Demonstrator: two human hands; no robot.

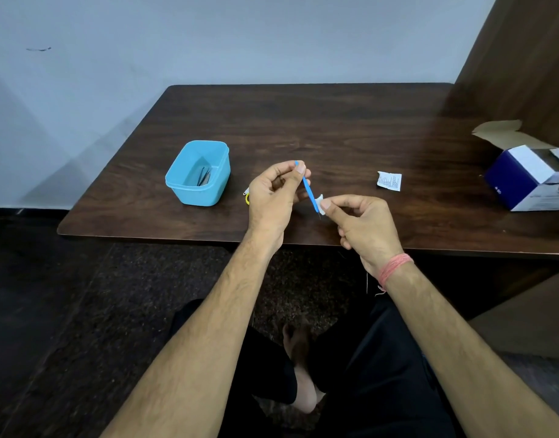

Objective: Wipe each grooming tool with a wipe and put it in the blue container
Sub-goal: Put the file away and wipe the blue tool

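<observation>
A blue tool (308, 188) is pinched by the left hand (273, 197); a wipe (319, 204) is pressed on it by the right hand (363, 229), near the table's (335, 121) front edge.

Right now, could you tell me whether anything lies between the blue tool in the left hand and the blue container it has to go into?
Nothing visible blocks the way. The blue tool is held above the table, and the blue container stands open to its left. A small yellow item lies on the table between them, low enough to pass over.
</observation>
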